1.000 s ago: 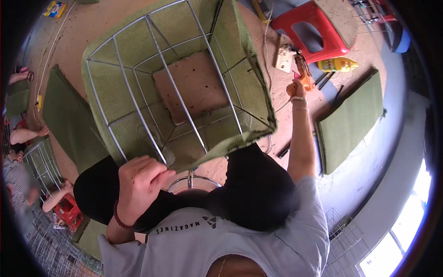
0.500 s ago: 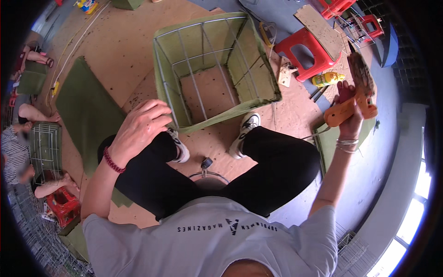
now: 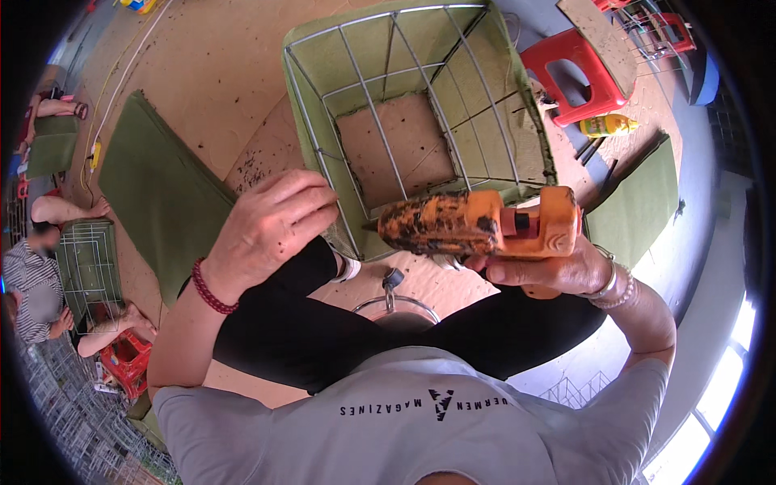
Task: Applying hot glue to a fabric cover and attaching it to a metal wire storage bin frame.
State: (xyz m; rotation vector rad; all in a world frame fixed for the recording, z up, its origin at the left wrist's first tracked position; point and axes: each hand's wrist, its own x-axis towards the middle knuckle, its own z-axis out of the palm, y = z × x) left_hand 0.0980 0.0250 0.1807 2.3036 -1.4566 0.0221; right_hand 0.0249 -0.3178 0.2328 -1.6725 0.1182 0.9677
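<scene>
A wire basket frame [image 3: 391,109] covered in green fabric stands in front of me, its barred side facing up. My left hand [image 3: 279,218] is at its near left corner, fingers curled and pressed together at the fabric edge. My right hand [image 3: 558,271] grips an orange hot glue gun [image 3: 453,225] smeared with dark residue. The gun lies level over the near side of the basket, its nozzle pointing left toward my left fingertips. It hides part of the basket's near edge.
Green fabric-like panels lie at left [image 3: 158,186] and right [image 3: 643,198]. A red stool [image 3: 570,65] bearing a board and a yellow bottle [image 3: 608,125] stand at far right. At left, another person [image 3: 32,271] sits by a green wire basket [image 3: 87,259].
My right hand has brought the glue gun from the far right to the basket's near edge. The basket appears larger and further right; my left hand stays at its corner.
</scene>
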